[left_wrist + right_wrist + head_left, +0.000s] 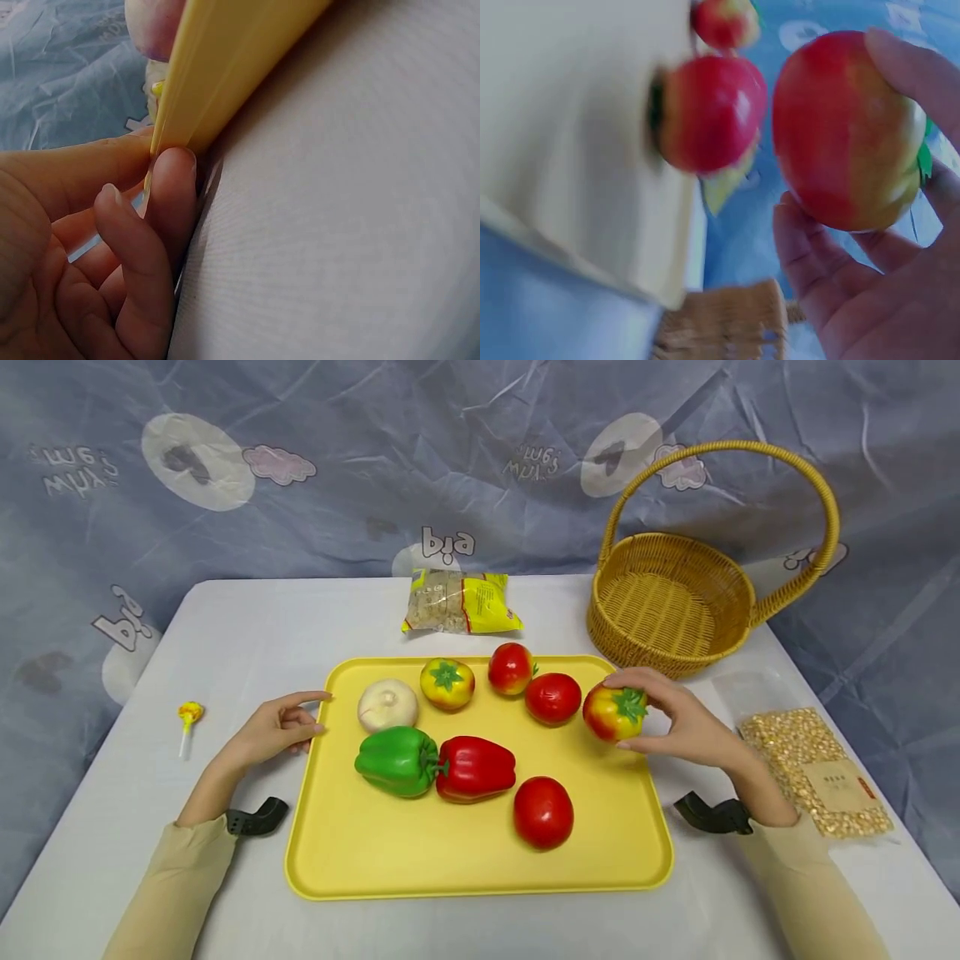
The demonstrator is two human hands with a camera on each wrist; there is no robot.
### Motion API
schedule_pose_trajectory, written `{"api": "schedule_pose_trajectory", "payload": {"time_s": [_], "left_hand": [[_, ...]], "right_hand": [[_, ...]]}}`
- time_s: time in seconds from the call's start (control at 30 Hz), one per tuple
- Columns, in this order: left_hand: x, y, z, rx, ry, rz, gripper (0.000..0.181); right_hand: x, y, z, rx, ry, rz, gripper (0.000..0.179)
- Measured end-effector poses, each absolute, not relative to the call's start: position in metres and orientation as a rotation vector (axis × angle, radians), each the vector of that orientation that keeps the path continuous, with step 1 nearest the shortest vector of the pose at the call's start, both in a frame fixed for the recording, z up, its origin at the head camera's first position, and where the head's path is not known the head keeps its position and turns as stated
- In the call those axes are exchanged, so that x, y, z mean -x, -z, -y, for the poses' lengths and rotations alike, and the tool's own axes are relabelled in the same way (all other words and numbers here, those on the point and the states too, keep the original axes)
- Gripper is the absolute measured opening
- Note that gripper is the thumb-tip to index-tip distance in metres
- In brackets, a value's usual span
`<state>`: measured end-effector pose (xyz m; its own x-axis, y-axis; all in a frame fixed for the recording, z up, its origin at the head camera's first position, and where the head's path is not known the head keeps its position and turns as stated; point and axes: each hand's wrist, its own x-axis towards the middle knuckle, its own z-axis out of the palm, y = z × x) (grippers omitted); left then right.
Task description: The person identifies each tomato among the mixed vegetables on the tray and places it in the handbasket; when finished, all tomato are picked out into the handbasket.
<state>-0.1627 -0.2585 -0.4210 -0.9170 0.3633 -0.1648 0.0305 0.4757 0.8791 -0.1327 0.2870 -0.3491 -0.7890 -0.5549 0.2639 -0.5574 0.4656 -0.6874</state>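
Observation:
My right hand holds a red-and-yellow tomato with a green leafy top between thumb and fingers. In the right wrist view this tomato is lifted off the tray. On the left, my left hand pinches the rim of the yellow tray; its fingertips are at the edge in the left wrist view. On the tray lie a garlic bulb, a green pepper, a red pepper and several more tomatoes, including a plain red one at the front.
Behind the tray's right corner stands a wicker basket with a tall handle. A yellow-and-clear packet lies at the back. A bag of corn kernels is at the right, a lollipop at the left.

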Motion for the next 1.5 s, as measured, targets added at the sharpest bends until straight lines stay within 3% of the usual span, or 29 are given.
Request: {"api": "schedule_pose_trajectory", "payload": {"time_s": [0.3, 0.57, 0.73, 0.93, 1.5], "left_hand": [[0.163, 0.422, 0.26, -0.342, -1.428, -2.402, 0.051], [0.164, 0.422, 0.259, -0.331, -1.432, -2.382, 0.052], [0.163, 0.423, 0.259, -0.339, -1.443, -2.376, 0.052], [0.16, 0.426, 0.259, -0.332, -1.445, -2.382, 0.052], [0.161, 0.423, 0.259, -0.36, -1.451, -2.407, 0.051]], "right_hand": [[0.179, 0.327, -0.311, -0.637, -1.343, 2.589, 0.073], [0.218, 0.332, -0.333, -0.271, -1.229, 2.705, 0.065], [0.235, 0.337, -0.345, -0.081, -1.097, 2.885, 0.07], [0.252, 0.341, -0.349, -0.013, -1.045, 3.038, 0.08], [0.273, 0.347, -0.345, -0.033, -0.963, 3.174, 0.077]]}}
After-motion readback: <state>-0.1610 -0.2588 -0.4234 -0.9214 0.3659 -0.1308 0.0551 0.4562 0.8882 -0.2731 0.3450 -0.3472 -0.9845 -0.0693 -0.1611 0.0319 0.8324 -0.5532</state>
